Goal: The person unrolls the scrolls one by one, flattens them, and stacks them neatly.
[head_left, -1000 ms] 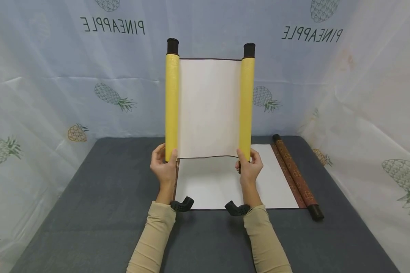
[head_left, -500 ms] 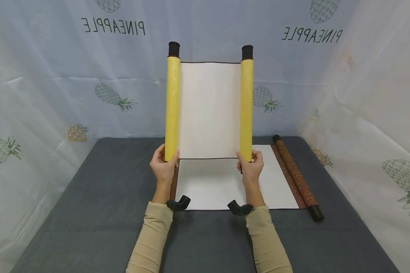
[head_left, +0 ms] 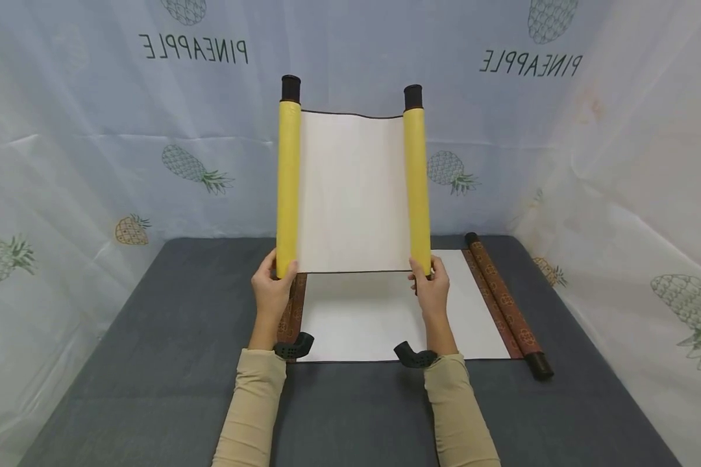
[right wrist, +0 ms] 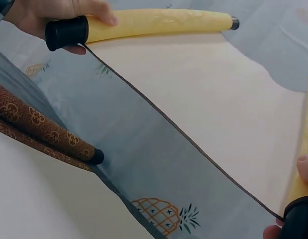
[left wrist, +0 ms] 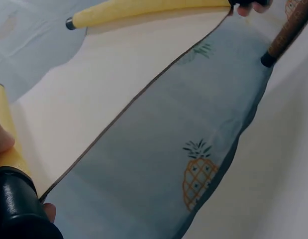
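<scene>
A yellow scroll (head_left: 353, 194) with black end knobs is held upright above the table, its blank white sheet stretched between two rollers. My left hand (head_left: 270, 292) grips the lower end of the left yellow roller (head_left: 289, 188), thumb in front. On the other side, my right hand (head_left: 432, 288) grips the lower end of the right roller (head_left: 417, 188). In the right wrist view, the left hand (right wrist: 91, 12) wraps its roller just by the black knob (right wrist: 66, 34). Below the yellow scroll lies a brown-patterned scroll (head_left: 473, 311), unrolled on the table with its white sheet facing up.
The brown scroll's right roller (head_left: 505, 301) lies slanted on the right part of the dark grey table (head_left: 169, 363). Its left brown border (head_left: 292, 311) shows partly behind my left forearm. A pineapple-printed curtain (head_left: 350, 52) hangs behind and along both sides.
Both hands have shifted slightly apart at the bottom, the left one moving left. The yellow scroll's upper ends have lowered and its top edge has gone wavy. More of the brown left border shows.
</scene>
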Tool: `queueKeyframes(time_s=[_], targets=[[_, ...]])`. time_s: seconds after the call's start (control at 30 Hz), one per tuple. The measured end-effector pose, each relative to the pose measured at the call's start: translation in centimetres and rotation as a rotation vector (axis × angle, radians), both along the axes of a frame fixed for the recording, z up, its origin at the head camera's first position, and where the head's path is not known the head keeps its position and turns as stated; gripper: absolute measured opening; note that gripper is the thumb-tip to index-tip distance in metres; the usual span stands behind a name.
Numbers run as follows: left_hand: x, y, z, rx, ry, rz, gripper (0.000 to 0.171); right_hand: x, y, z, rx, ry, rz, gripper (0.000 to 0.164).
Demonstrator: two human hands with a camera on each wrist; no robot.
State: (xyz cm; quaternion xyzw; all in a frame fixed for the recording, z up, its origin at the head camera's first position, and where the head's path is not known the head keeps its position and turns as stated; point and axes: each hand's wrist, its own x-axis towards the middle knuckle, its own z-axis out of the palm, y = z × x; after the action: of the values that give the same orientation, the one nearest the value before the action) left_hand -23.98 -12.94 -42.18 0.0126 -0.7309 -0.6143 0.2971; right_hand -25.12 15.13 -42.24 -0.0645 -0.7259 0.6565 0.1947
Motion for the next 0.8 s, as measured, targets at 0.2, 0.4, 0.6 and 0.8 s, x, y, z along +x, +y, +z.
queueKeyframes(time_s=[0.2, 0.4, 0.6, 0.8], targets=[[0.2, -0.2, 0.0, 0.031, -0.093, -0.029, 0.043, -0.1, 0.0, -0.5, -0.011, -0.022, 0.023, 0.037], [1.7, 0.5, 1.9, 0.074, -0.086, 0.009, 0.039, 0.0, -0.5, -0.9, -0.008, 0.032, -0.019, 0.032], [2.3, 0.6, 2.6, 0.149, -0.014, -0.01, 0.036, -0.1, -0.6, -1.0, -0.001, 0.023, -0.121, 0.035], [2.2, 0.7, 2.6, 0.108, -0.035, 0.017, 0.04, -0.2, -0.6, -0.9, -0.041, 0.05, -0.158, 0.043]])
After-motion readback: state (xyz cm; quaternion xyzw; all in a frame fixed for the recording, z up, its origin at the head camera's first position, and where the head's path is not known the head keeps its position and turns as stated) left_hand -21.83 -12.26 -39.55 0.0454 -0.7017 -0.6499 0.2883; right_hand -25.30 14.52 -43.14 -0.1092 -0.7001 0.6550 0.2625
